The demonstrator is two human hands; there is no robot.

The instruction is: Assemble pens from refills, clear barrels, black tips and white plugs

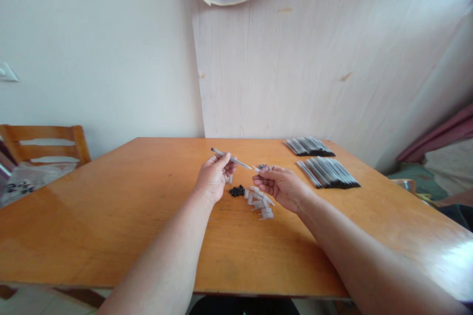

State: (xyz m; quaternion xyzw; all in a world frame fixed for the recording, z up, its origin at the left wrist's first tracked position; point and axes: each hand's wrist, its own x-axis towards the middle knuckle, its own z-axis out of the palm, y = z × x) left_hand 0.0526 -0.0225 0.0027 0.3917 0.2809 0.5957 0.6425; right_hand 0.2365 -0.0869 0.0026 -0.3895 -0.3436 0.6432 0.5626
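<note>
My left hand [214, 177] is closed around a clear-barrelled pen [241, 162], its black end up to the left and its tip toward my right hand. In my right hand [283, 184] the thumb and fingers pinch a small clear pen cap [257, 170], just right of the pen's tip and apart from it. Below the hands lie a heap of small black plugs [237, 191] and a loose pile of clear pen caps [260, 202]. Partly hidden behind my right fingers is a little cluster of small grey pieces [262, 166], too small to name.
Two rows of clear pens with black ends, a near one [328, 172] and a far one [308, 146], lie at the right of the wooden table [111, 216]. A wooden chair [48, 140] with a plastic bag [40, 177] stands at the left. A wall borders the far edge.
</note>
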